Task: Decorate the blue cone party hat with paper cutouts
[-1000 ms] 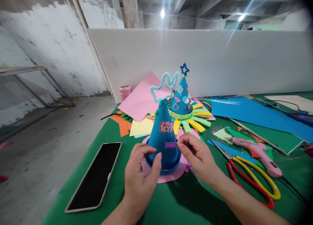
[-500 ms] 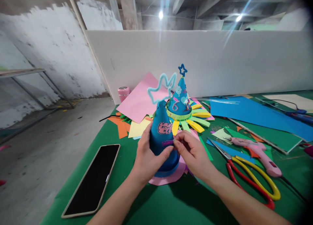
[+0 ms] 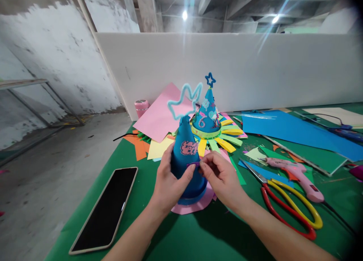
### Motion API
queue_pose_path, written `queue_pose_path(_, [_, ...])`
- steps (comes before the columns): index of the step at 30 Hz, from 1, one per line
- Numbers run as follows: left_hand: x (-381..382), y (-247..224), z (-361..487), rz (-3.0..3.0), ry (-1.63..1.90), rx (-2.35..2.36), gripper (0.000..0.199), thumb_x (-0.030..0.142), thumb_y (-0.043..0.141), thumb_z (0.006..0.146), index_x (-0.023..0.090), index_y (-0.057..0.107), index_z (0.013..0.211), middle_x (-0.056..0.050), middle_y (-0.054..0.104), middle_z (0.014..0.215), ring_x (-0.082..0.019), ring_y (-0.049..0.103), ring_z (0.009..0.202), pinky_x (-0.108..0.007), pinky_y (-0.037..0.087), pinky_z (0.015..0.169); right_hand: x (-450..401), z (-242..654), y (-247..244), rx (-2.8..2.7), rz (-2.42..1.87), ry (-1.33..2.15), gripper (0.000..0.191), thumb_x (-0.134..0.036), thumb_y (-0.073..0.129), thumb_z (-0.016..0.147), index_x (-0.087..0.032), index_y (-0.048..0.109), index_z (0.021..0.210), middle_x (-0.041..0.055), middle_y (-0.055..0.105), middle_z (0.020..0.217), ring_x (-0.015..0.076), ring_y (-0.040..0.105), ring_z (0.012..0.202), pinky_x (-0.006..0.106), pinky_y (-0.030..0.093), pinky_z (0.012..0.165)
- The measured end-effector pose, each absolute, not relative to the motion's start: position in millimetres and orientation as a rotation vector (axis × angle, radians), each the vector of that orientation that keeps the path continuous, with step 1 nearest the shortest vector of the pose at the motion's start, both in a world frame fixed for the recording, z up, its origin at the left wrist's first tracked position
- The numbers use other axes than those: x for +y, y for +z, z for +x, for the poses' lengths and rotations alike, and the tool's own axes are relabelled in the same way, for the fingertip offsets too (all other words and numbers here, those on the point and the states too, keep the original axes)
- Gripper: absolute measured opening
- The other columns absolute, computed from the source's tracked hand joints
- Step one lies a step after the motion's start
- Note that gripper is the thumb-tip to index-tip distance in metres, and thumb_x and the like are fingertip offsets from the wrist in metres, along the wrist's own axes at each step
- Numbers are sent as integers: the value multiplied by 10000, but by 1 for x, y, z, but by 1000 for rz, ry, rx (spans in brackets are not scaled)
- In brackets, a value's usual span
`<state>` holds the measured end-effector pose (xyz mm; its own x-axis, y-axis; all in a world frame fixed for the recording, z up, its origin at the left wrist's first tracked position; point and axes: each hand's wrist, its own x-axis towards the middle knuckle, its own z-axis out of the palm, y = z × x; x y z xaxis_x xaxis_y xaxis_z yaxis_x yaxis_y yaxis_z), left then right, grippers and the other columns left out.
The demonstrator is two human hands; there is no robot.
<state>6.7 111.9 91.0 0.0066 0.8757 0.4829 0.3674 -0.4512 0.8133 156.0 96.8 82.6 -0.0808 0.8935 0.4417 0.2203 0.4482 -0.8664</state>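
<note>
A blue paper cone hat with a pink flower-like sticker and a light blue fuzzy star on top stands on a pink round base. My left hand wraps its left side, the thumb pressing on a small purple label. With pinched fingertips, my right hand holds the label's right end against the cone. Behind stands a decorated blue cone hat with a dark blue star and yellow and green paper strips around its brim.
A phone lies at the left. Scissors with red and yellow handles and a pink glue gun are at the right. Blue card, pink card and paper scraps lie further back, before a white panel.
My left thumb has moved up onto the purple label, covering more of it. The whole view has shifted slightly.
</note>
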Motion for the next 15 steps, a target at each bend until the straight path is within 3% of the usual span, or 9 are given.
queue_pose_path(6, [112,89,6,1792,1446,1264,570,308,658,687,152,442,1191,-120,558,1138,-262,549,1030,-395,447,876,95,155,77,-1395,-950,886,31,-247,507,847,-234,485,864,-24,463,736,130,490,616,266,412,546])
queue_pose_path(11, [112,90,6,1764,1437,1244,579,322,661,688,140,438,1191,-134,549,1150,-270,543,1034,-421,445,882,97,155,79,-1438,-1039,691,361,-240,579,789,-265,452,1126,17,472,945,166,494,831,293,423,666])
queue_pose_path(15, [112,90,6,1759,1426,1220,558,321,653,703,163,435,1191,-117,544,1157,-262,542,1034,-425,449,880,102,153,82,-1561,-1053,641,414,-276,542,816,-252,437,1216,72,489,1181,208,478,1026,346,418,803])
